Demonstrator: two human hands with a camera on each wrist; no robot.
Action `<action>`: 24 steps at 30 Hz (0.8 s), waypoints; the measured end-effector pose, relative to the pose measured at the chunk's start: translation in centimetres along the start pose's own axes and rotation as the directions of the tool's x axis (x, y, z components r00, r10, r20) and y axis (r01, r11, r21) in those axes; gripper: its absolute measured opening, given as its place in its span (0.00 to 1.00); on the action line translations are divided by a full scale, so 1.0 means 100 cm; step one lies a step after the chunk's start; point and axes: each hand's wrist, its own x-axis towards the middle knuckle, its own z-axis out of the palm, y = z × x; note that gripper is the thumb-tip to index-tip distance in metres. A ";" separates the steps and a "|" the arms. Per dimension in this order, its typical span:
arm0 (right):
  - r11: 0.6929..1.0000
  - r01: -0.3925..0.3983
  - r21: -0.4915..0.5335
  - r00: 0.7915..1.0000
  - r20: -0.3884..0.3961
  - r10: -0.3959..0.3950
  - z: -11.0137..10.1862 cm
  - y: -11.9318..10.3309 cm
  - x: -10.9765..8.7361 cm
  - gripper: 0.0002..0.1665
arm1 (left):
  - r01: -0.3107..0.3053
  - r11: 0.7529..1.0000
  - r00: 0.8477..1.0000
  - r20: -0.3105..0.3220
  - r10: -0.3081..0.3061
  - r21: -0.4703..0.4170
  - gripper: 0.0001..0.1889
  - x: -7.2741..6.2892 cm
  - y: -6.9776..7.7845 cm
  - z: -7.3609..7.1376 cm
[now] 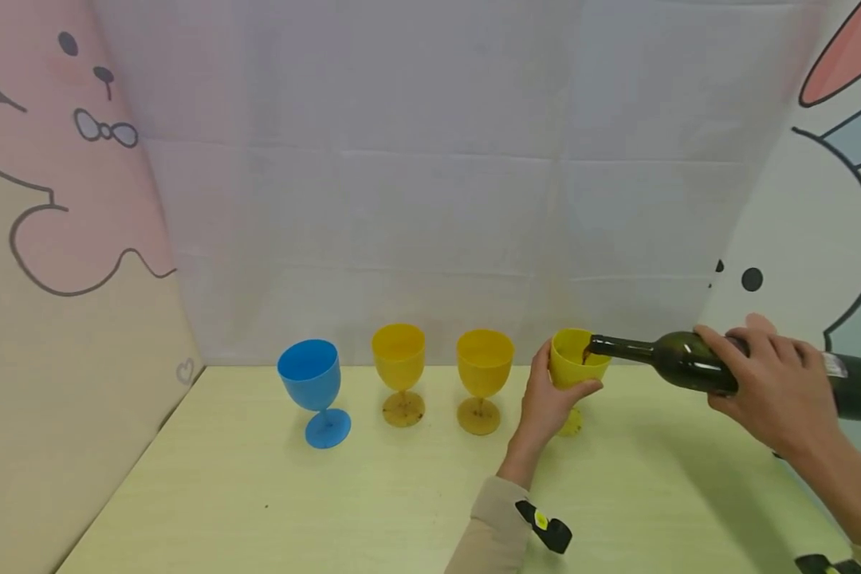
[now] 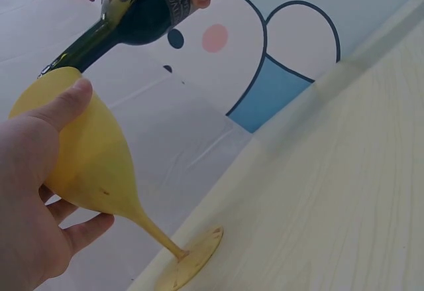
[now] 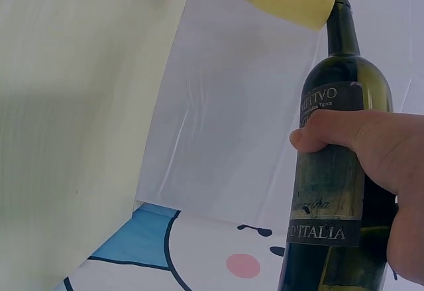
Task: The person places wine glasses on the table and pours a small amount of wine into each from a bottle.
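My right hand (image 1: 782,391) grips a dark green wine bottle (image 1: 689,363) around its body, tipped nearly level with the neck pointing left. The bottle's mouth lies over the rim of a yellow goblet (image 1: 577,371), and dark liquid shows at the mouth, running into the cup. Fingers and thumb of my left hand (image 1: 545,399) curl round this goblet's bowl. In the left wrist view the goblet (image 2: 99,152) has its foot at the table surface; whether it touches is unclear. The bottle's label (image 3: 328,172) faces the right wrist camera.
Left of my hands, two more yellow goblets (image 1: 484,363) (image 1: 399,359) and a blue goblet (image 1: 308,379) stand upright in a row near the back of the pale wooden table (image 1: 373,510). A white cloth (image 1: 430,199) hangs behind. Printed cartoon walls flank both sides.
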 end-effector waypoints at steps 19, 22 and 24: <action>0.969 -0.179 0.172 0.981 0.107 0.162 0.015 -0.014 -0.014 0.62 | 0.010 1.000 1.000 -0.026 -0.010 0.005 0.47 0.000 0.000 -0.003; 0.960 -0.225 0.164 0.969 0.144 0.202 0.016 -0.015 -0.018 0.65 | 0.003 1.000 1.000 -0.010 -0.003 -0.004 0.47 0.000 -0.001 -0.002; 0.955 -0.249 0.162 0.962 0.159 0.223 0.017 -0.014 -0.022 0.66 | -0.004 1.000 1.000 -0.001 0.004 -0.006 0.47 0.001 0.000 -0.001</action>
